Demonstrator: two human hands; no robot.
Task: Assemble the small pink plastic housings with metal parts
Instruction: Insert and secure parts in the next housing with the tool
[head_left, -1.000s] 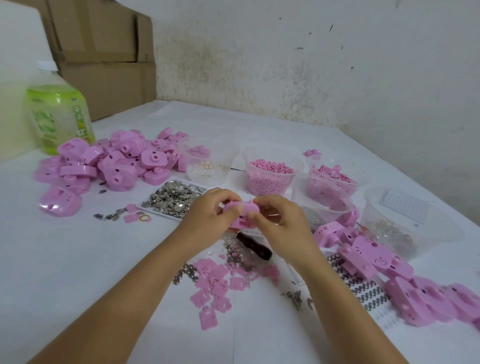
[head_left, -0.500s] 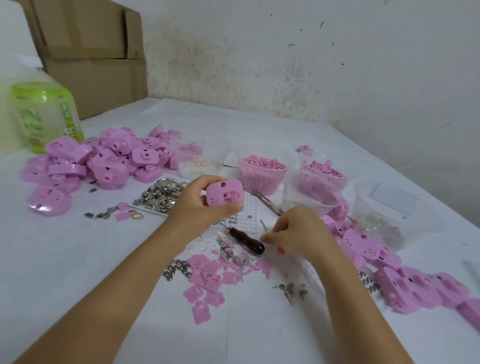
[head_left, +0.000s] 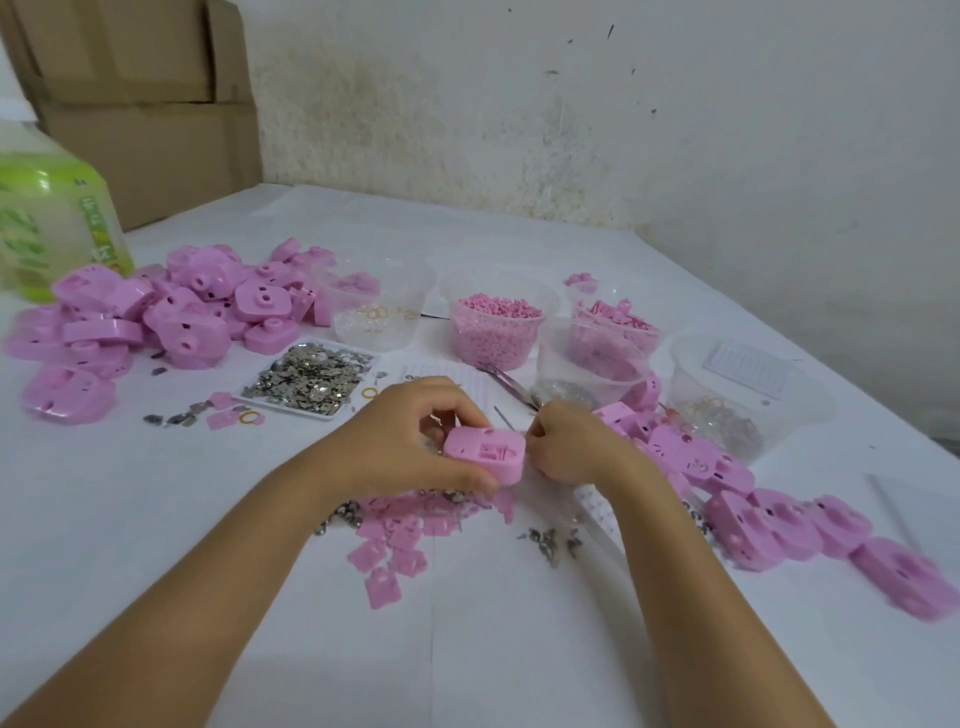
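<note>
My left hand (head_left: 410, 441) grips a small pink plastic housing (head_left: 485, 453) just above the white table, its recessed side facing up. My right hand (head_left: 569, 444) is pressed against the housing's right edge with fingertips pinched together; what they hold is hidden. A white tray of small metal parts (head_left: 311, 379) lies just beyond my left hand. Flat pink plates (head_left: 395, 540) and loose metal bits (head_left: 553, 540) are scattered under and in front of my hands.
A heap of pink housings (head_left: 156, 322) fills the left; another row (head_left: 779, 519) runs along the right. Clear tubs hold rings (head_left: 379, 312), pink pellets (head_left: 496, 322), pink pieces (head_left: 613, 332) and metal parts (head_left: 727, 410). A green bottle (head_left: 47, 228) and cardboard boxes (head_left: 145, 104) stand far left.
My left hand lowered the housing and turned it flat. My right hand came off the table by the dark-handled tool and closed in on the housing's right edge.
</note>
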